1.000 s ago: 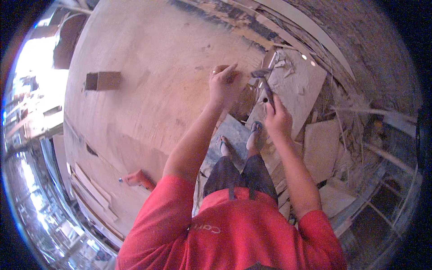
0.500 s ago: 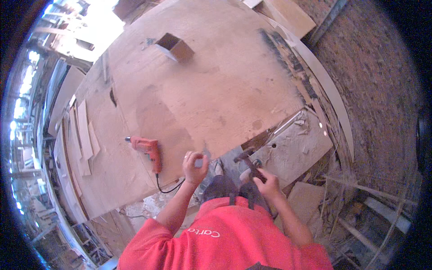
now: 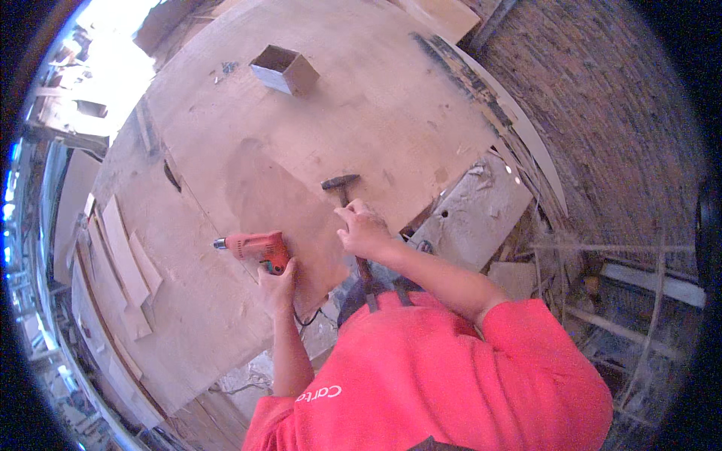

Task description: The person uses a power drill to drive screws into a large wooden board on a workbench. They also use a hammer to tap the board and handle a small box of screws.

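Observation:
My left hand (image 3: 278, 286) is closed round the handle of a red corded power drill (image 3: 256, 245) at the near left of the wooden tabletop (image 3: 203, 301). The drill's chuck points left, and its black cord drops over the near edge. To the right of it, my right hand (image 3: 364, 230) grips a hammer (image 3: 341, 183) partway along its dark handle. The hammer's head points away from me over the board, and the handle end runs back towards my waist. Whether the hammer rests on the surface I cannot tell.
An open-topped wooden box (image 3: 289, 71) stands towards the far side. Thin wood strips (image 3: 124, 259) lie at the left, and a dusty pale panel (image 3: 481, 214) adjoins the table on the right. Beyond is a brick wall (image 3: 602, 143); a metal frame (image 3: 639, 278) stands at the right.
My right hand has carried the hammer left and forward over the tabletop. My left hand, empty before, has moved left and taken hold of the drill's handle.

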The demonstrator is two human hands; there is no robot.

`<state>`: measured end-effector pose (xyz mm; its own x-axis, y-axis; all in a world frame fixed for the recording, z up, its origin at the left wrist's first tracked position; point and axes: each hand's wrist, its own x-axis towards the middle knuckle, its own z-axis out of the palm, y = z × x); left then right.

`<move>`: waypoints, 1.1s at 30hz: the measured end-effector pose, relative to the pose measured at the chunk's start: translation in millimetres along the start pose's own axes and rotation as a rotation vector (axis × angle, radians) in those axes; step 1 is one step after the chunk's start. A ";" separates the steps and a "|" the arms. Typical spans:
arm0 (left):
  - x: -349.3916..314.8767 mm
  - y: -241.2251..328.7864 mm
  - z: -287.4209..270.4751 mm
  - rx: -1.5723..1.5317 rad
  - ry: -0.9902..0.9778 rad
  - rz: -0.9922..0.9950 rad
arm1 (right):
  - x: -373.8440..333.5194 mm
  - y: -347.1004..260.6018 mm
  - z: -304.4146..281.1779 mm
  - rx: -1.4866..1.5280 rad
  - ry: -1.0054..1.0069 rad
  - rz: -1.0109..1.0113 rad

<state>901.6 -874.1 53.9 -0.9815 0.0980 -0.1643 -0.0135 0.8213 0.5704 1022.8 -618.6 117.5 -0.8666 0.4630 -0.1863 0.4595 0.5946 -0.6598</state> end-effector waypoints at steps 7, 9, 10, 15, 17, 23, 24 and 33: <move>17.4 -36.0 35.7 -0.059 -0.033 -0.055 | -1.7 -49.7 42.9 0.081 -0.218 -0.067; 15.8 -25.7 16.8 -0.087 -0.061 -0.009 | 3.6 -59.2 43.7 0.204 -0.280 -0.036; 11.1 -4.7 0.1 -0.039 -0.090 -0.003 | 5.1 -63.0 46.0 0.275 -0.311 -0.017; 1.4 42.7 -43.2 0.051 -0.291 -0.102 | 17.8 -81.8 84.6 0.754 -0.393 0.216; -21.9 64.5 -50.4 -0.029 -0.367 -0.201 | 9.6 -85.8 84.5 0.996 -0.501 0.343; -96.5 79.1 -21.6 -0.250 -0.265 0.160 | -11.8 -60.7 69.4 1.346 -0.578 0.811; -105.7 99.9 -18.4 -0.246 -0.300 0.174 | -14.9 -50.9 48.2 1.340 -0.552 0.829; -128.2 277.7 -9.1 -0.300 -0.566 0.505 | -88.9 49.5 -187.0 1.635 -0.101 0.760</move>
<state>1021.9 -663.6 240.7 -0.6390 0.7512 -0.1658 0.2752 0.4245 0.8626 1159.0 -507.4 237.5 -0.6166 0.2214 -0.7555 0.1380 -0.9144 -0.3806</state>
